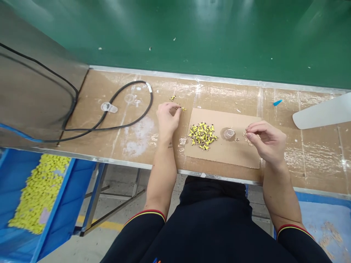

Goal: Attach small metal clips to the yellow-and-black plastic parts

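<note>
A heap of several small yellow parts (202, 136) lies on a cardboard sheet (222, 153) on the bench. My left hand (167, 118) is curled to the left of the sheet, its fingertips pinching a small yellow part (182, 108). My right hand (265, 140) hovers over the sheet's right edge with fingers pinched; what it holds is too small to name. A small clear cup (229, 133) stands between the heap and my right hand, with tiny metal bits (246, 138) scattered beside it. Another yellow part (172, 97) lies loose further back.
A black cable (128, 122) loops over the left of the bench near a clear plastic cup (109, 107). A blue bin (19, 204) of yellow pieces sits below left. A white flat object (323, 113) lies at right, and a blue bit (277, 102) behind. The green wall runs along the back.
</note>
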Available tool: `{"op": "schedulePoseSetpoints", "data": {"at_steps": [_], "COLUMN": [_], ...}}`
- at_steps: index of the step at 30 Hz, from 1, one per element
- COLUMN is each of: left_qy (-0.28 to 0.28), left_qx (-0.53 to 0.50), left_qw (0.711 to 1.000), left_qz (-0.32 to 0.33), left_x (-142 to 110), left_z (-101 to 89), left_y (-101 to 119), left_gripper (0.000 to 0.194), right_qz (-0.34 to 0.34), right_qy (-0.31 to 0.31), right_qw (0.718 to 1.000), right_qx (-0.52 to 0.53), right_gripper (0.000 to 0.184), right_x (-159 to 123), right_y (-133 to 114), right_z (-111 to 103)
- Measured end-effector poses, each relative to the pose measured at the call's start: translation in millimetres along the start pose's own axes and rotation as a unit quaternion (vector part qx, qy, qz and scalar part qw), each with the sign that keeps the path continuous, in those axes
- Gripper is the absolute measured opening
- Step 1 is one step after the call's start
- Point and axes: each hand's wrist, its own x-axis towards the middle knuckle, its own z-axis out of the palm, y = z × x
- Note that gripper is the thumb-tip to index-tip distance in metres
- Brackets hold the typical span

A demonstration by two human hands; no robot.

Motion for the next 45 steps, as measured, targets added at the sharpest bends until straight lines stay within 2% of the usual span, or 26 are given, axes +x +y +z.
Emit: {"op": "schedulePoseSetpoints", "data": {"at_steps": [3, 7, 9, 10, 12, 14, 15, 16, 18, 21, 24, 29, 32, 35, 39, 42, 45], "left_qy": [0.041, 0.130, 0.111, 0.068, -0.081, -0.248, -0.305, -0.338, -0.362, -0.367, -0.360, -0.331, -0.294, -0.226, -0.122, -0.099, -0.096], "left_qx": [0.021, -0.002, -0.041, -0.063, -0.088, -0.069, -0.051, -0.033, -0.011, 0.000, 0.008, 0.000, -0.029, -0.072, -0.163, -0.277, -0.363], "left_qw": [0.999, 0.991, 0.993, 0.995, 0.988, 0.958, 0.942, 0.932, 0.924, 0.922, 0.925, 0.935, 0.946, 0.961, 0.968, 0.948, 0.921], "left_qz": [-0.028, -0.022, 0.013, 0.041, 0.097, 0.127, 0.130, 0.128, 0.122, 0.121, 0.121, 0.128, 0.134, 0.146, 0.149, 0.122, 0.109], "left_x": [3, 0, -2, -3, -6, -9, -11, -13, -16, -18, -20, -22, -23, -24, -28, -32, -36], "left_z": [-5.9, -15.4, -20.5, -23.2, -28.3, -31.3, -31.4, -30.2, -24.4, -11.5, -2.3, 0.2, -0.1, 0.6, 5.4, 12.6, 20.4], "left_y": [-11, -7, 0, 4, 14, 25, 30, 35, 40, 41, 40, 43, 45, 47, 49, 53, 59], "left_gripper": [0.022, 0.030, 0.026, 0.024, 0.018, 0.021, 0.026, 0.031, 0.037, 0.033, 0.026, 0.020, 0.017, 0.014, 0.011, 0.008, 0.012], "right_qz": [-0.002, -0.020, -0.029, -0.029, -0.010, 0.031, 0.054, 0.077, 0.115, 0.151, 0.158, 0.156, 0.150, 0.151, 0.141, 0.126, 0.126], "right_qy": [0.000, 0.000, -0.005, -0.011, -0.037, -0.089, -0.120, -0.150, -0.197, -0.235, -0.245, -0.261, -0.266, -0.264, -0.267, -0.254, -0.242], "right_qw": [1.000, 0.998, 0.993, 0.989, 0.976, 0.961, 0.954, 0.946, 0.933, 0.916, 0.905, 0.887, 0.879, 0.873, 0.885, 0.904, 0.912], "right_qx": [-0.013, -0.057, -0.111, -0.145, -0.216, -0.261, -0.271, -0.275, -0.278, -0.288, -0.309, -0.348, -0.367, -0.382, -0.356, -0.319, -0.307], "right_gripper": [0.012, 0.011, 0.009, 0.007, 0.002, 0.007, 0.009, 0.012, 0.015, 0.019, 0.021, 0.019, 0.019, 0.021, 0.022, 0.021, 0.019], "right_x": [0, 3, 4, 5, 5, 4, 4, 4, 3, 4, 5, 6, 5, 3, 2, 3, 4], "right_y": [-1, -1, 2, 5, 12, 18, 21, 24, 27, 31, 33, 36, 37, 38, 39, 39, 39], "right_z": [-2, -8, -16, -21, -32, -44, -48, -52, -55, -52, -43, -35, -32, -29, -31, -38, -45]}}
